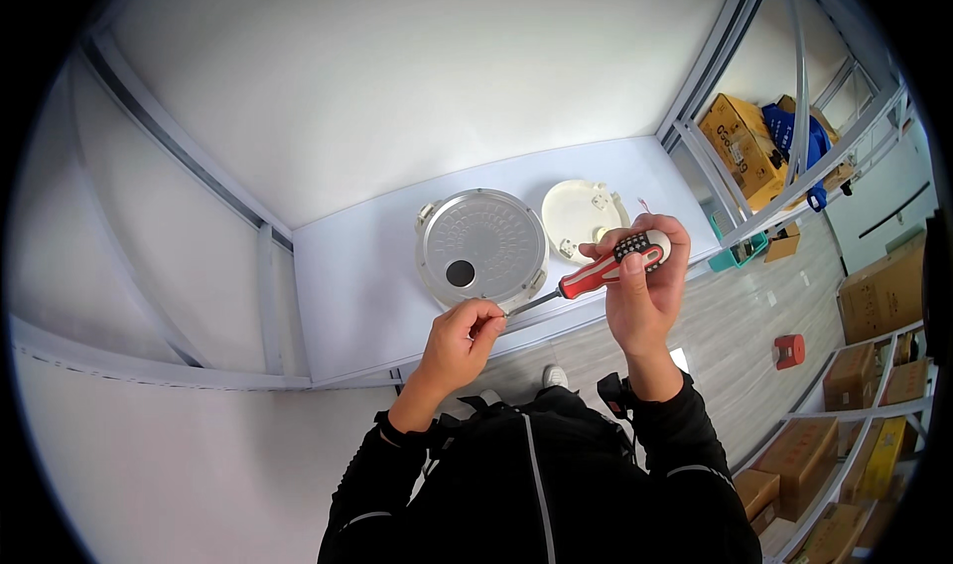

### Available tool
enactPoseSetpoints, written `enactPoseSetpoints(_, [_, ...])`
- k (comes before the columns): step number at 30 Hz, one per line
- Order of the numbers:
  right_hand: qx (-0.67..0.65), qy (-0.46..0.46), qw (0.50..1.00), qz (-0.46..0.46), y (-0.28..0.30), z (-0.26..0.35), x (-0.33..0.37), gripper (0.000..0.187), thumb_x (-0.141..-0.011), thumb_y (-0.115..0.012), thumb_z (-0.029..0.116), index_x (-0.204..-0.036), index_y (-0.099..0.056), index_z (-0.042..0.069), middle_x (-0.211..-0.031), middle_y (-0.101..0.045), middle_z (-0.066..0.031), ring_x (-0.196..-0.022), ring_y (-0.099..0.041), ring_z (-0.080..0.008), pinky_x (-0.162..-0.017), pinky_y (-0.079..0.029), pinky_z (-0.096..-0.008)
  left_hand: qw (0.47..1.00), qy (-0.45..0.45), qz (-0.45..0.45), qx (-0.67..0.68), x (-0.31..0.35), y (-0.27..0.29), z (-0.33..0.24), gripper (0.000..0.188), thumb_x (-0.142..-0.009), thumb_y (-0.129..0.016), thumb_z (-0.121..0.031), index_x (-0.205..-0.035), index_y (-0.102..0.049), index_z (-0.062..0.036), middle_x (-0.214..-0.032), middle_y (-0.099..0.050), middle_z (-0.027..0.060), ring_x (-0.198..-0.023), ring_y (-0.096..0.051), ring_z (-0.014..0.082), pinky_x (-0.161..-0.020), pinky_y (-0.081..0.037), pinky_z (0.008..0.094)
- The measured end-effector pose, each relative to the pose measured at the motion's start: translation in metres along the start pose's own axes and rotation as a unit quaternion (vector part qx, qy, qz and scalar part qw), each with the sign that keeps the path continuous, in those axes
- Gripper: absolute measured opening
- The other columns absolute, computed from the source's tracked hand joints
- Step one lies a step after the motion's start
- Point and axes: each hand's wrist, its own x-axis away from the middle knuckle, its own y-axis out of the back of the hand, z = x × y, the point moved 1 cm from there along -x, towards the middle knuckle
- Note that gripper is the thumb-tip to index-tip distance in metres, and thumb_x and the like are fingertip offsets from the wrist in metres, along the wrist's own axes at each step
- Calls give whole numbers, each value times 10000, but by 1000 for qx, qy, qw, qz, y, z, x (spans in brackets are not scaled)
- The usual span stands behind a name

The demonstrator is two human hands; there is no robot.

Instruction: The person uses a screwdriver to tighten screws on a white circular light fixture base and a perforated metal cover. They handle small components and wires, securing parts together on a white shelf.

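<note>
My right hand (650, 306) gripped red-handled screwdriver (586, 282), shaft slanting toward my left hand (454, 351), pinched closed at its tip; couldn't tell on what. Silver disc (486, 241) lay just beyond left hand, cream cover (574, 211) beyond right.

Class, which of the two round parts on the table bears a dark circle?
The larger silver-topped part, on the left; its dark circle lies toward its lower left. The cream part to its right shows none.

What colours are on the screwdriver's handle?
The screwdriver handle is red and white, with a dotted black patch, seen in the head view.
</note>
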Motion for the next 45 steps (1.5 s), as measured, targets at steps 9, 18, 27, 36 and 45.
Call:
enactPoseSetpoints(9, [-3, -1, 1000, -21, -2, -3, 1, 378, -1090, -609, 171, -1379, -383, 80, -1109, -600, -139, -1028, -637, -203, -991, -604, -517, 1000, -12, -1, -5, 1, 1, 1, 70, -957, -737, 6, -972, -669, -2, -808, -713, 52, -679, -611, 113, -644, -509, 267])
enactPoseSetpoints(18, [40, 25, 999, -21, -6, 1, 10, 472, -987, -669, -28, -1351, -399, 104, -1206, -492, -109, -1001, -681, -220, -901, -659, -513, 999, -43, -13, -23, 5, 2, -1, 87, -954, -744, 12, -985, -663, 2, -819, -705, 64, -678, -619, 119, -638, -510, 267])
enactPoseSetpoints(27, [17, 27, 998, -49, -16, -11, 17, 412, -1015, -650, 3, -1319, -391, 103, -1193, -435, -84, -959, -690, -229, -874, -671, -537, 998, -31, -53, 8, 18, 6, 16, 75, -981, -713, 12, -1021, -650, 17, -860, -728, 77, -740, -662, 115, -687, -526, 263])
enactPoseSetpoints(36, [-28, 14, 997, 67, -33, -8, 9, 543, -964, -604, -87, -1395, -338, 107, -1346, -334, -108, -1119, -616, -226, -993, -617, -550, 997, 6, -77, -28, 21, 11, 15, 81, -1020, -694, -57, -1048, -649, 5, -858, -721, 58, -724, -614, 94, -659, -491, 253])
enactPoseSetpoints(45, [75, 110, 974, 184, -69, -33, -13, 495, -970, -683, -37, -1389, -433, 46, -1266, -403, -130, -1071, -641, -227, -925, -595, -407, 972, -42, -107, -202, 3, 25, 15, 125, -897, -799, -89, -978, -715, -46, -903, -680, 75, -820, -679, 262, -718, -538, 374])
